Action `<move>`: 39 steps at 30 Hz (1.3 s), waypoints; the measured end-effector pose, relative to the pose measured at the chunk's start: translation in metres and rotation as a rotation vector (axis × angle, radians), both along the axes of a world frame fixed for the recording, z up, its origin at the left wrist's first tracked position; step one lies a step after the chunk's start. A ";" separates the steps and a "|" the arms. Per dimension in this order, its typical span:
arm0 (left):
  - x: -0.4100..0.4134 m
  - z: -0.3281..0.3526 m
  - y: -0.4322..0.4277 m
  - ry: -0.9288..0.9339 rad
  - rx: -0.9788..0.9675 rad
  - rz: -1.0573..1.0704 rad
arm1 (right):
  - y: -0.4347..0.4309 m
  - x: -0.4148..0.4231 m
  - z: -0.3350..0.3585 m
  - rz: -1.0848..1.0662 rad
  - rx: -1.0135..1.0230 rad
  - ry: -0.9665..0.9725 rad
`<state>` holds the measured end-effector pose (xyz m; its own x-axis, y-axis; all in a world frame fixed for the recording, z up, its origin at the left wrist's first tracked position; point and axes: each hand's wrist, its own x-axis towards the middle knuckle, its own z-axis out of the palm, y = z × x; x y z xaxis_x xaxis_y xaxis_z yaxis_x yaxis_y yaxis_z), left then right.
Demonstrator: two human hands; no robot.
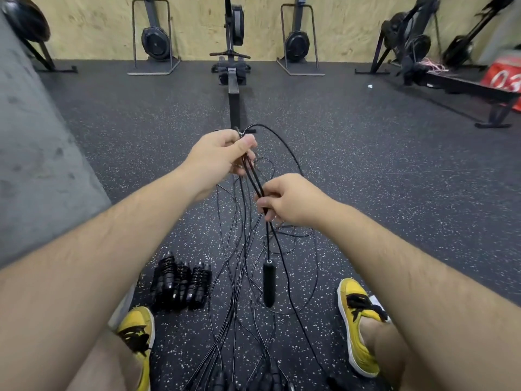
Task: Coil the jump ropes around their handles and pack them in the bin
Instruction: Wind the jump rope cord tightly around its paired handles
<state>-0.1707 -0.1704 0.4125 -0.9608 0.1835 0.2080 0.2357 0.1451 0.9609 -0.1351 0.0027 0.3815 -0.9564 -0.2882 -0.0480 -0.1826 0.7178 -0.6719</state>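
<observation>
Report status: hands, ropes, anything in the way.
Left hand grips cords; right hand pinches them lower. One handle dangles. Coiled ropes on floor by left shoe. Cords tangled; no bin in view.

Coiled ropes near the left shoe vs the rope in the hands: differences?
Cord: the coiled ropes have theirs wound tight round their handles; the held rope trails in loose strands.
Place: the coiled ropes lie side by side on the floor; the held rope is gripped by the left hand and right hand, with one handle hanging below.
Both are black.
</observation>
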 end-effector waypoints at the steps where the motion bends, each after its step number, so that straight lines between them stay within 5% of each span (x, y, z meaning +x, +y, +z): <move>1: 0.000 0.000 -0.001 -0.013 0.032 0.008 | -0.001 0.001 0.003 -0.009 0.027 0.030; 5: -0.002 -0.003 -0.004 -0.050 0.118 0.013 | -0.004 0.001 0.013 -0.059 -0.044 0.142; 11: 0.009 -0.026 0.006 -0.155 0.040 -0.102 | -0.007 -0.009 0.025 -0.214 -0.465 0.258; 18: 0.024 -0.047 0.019 -0.265 -0.060 -0.186 | -0.004 -0.022 0.039 -0.329 -0.762 0.224; 27: 0.014 -0.016 0.020 -0.157 0.112 -0.023 | 0.010 -0.001 0.025 -0.285 -0.396 0.003; 32: 0.009 -0.001 0.020 -0.129 0.215 0.007 | 0.009 0.011 0.006 -0.043 -0.102 -0.078; 39: 0.005 -0.005 0.002 -0.112 0.178 0.010 | -0.002 0.000 0.013 -0.161 -0.341 0.107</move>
